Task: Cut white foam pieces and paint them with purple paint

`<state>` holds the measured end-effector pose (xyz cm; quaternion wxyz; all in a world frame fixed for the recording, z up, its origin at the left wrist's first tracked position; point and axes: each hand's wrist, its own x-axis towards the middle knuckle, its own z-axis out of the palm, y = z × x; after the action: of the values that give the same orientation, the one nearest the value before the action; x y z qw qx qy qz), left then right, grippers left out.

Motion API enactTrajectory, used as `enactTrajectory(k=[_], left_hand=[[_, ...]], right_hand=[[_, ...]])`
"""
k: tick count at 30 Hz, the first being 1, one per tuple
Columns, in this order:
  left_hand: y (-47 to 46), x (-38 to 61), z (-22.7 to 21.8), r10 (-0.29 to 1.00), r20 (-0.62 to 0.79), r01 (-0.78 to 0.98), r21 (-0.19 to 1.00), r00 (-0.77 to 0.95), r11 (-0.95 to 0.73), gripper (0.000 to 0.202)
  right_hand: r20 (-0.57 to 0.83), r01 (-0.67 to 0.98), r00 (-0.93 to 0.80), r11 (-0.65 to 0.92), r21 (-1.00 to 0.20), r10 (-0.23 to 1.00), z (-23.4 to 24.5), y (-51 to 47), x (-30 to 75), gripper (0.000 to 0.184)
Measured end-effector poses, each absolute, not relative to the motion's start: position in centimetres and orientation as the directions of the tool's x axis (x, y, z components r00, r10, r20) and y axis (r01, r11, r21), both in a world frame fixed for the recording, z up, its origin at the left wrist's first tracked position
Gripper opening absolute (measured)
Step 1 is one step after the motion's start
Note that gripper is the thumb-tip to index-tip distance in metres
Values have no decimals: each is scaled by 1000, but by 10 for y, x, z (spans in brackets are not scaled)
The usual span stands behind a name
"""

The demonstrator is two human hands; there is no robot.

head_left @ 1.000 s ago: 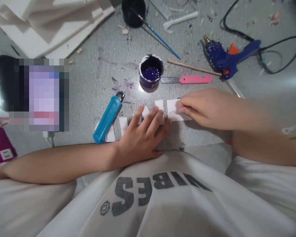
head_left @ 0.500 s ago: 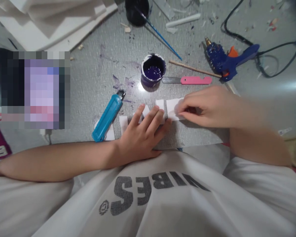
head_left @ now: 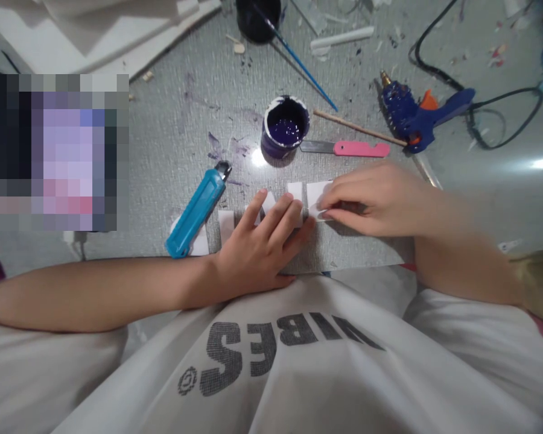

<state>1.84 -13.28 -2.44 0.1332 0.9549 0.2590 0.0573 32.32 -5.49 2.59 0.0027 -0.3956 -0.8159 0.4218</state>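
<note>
From where I stand, the left hand (head_left: 265,241) lies with its fingers spread over a row of white strips (head_left: 227,224) on the table (head_left: 172,144), pressing rather than clamping. The strips are already separate, small gaps between them. Just beyond the little finger lies a wider white card (head_left: 314,193), apart from the row and not divided. The right hand (head_left: 371,199) has thumb and finger drawn near each other on that card; whether they pinch it, I can't tell. The cutter (head_left: 196,211) lies unheld, and the paint (head_left: 285,131) sits open beyond the strips.
</note>
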Motion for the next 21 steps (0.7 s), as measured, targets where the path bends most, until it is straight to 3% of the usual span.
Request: enactTrajectory(k=[13, 21], left_hand=[[-132, 18, -23, 510, 64, 473, 289, 858, -832, 117], [-131, 18, -22, 501, 70, 462, 292, 863, -837, 119]], right_hand=[[-358, 729, -595, 296, -618, 719, 24, -52, 324, 20], [-454, 827, -374, 70, -557, 809, 32, -59, 299, 24]])
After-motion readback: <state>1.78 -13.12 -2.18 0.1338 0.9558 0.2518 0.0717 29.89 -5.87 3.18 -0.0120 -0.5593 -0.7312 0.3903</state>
